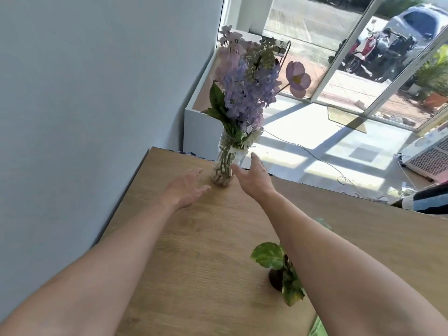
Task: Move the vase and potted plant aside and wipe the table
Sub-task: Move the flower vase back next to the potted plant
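A clear glass vase [224, 161] with pebbles in its base and tall purple flowers [244, 81] stands near the far edge of the wooden table [194, 238]. My left hand [186, 187] is open just left of the vase's base, not touching it. My right hand [253, 177] is open just right of the vase, fingers spread, a small gap away. A small potted plant [281, 270] with green leaves in a dark pot sits nearer to me, partly hidden under my right forearm.
A grey wall [84, 93] runs along the table's left side. Behind the table stand a white cabinet [194, 117] and glass doors. A striped cloth [424, 202] lies at the table's right edge. Something green [317, 328] shows at the bottom edge.
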